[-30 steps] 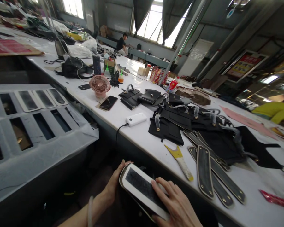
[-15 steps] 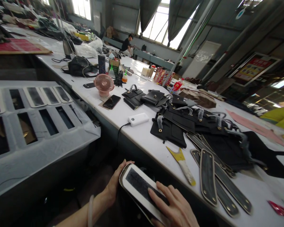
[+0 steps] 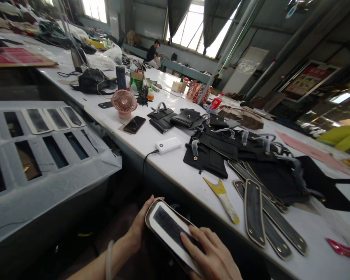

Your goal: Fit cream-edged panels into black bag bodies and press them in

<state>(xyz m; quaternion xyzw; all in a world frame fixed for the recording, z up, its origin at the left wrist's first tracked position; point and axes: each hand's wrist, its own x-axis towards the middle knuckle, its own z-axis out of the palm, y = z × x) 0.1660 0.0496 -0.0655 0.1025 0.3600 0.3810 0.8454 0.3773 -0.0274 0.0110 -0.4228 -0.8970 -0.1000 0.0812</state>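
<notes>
A long piece with rounded corners, a white border and a dark centre (image 3: 166,225) slants below the table's near edge. My left hand (image 3: 138,227) grips its upper left end, the thumb at the rim. My right hand (image 3: 211,252) lies over its lower right part, fingers on the dark centre and the thumb side hidden beneath. A brown edge layer shows around the white border. Nearest on the table are a yellow and white forked tool (image 3: 223,198) and several dark straps with pale edges (image 3: 254,214).
The white table (image 3: 169,167) holds black bags (image 3: 211,159), a white power bank (image 3: 169,145), a phone (image 3: 134,125) and a pink fan (image 3: 124,103). A covered rack (image 3: 84,167) with framed dark pieces stands left. A person (image 3: 153,54) sits far back.
The view has shifted slightly, so the table items appear a little further left. The held piece has tilted slightly, and both hands keep their hold on it.
</notes>
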